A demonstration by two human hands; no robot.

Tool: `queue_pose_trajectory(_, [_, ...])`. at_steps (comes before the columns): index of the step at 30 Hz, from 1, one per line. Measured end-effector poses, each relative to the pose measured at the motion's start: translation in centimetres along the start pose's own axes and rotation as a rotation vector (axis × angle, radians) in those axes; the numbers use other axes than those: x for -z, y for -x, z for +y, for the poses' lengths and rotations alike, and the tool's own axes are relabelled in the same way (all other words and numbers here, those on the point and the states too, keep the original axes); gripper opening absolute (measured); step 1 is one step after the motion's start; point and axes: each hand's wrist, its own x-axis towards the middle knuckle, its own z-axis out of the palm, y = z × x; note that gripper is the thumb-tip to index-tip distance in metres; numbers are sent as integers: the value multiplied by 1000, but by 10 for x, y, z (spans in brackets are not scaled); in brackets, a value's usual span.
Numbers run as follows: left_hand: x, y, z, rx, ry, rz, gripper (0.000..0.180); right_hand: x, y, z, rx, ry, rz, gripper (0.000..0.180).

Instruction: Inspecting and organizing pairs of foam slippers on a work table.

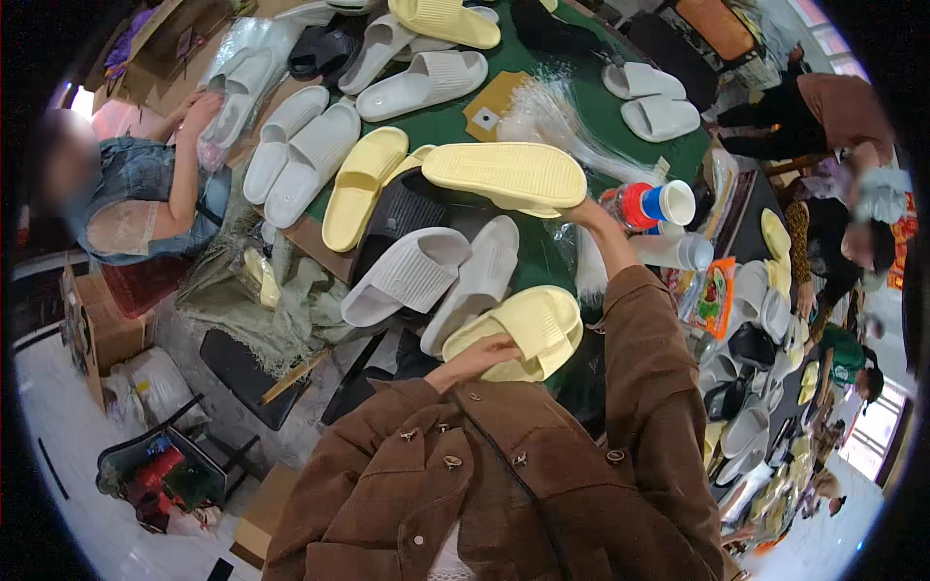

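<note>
a green table is spreading ahead, with two white slippers leaning across black slippers — overlapping, seemingly, to save room. one yellow slipper is hanging sole-up over the table; another, a strap-up yellow slipper, is sitting closest in. the right hand is gripping the first's right end, fingers mostly hidden; the left hand is resting bent fingers on the second's footbed, apparently steadying it.
</note>
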Motion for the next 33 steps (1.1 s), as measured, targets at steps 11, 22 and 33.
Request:
queue_pose_trajectory(11, [-10, 5, 2, -138, -299, 134, 29, -16, 4, 10, 181, 35, 219, 50])
queue_pose_trajectory(22, [-8, 9, -8, -230, -1009, 149, 24, -55, 62, -28, 19, -282, 520, 58])
queue_pose_trajectory(33, [-19, 53, 41, -37, -650, 216, 14, -21, 197, -78, 271, 382, 625, 46])
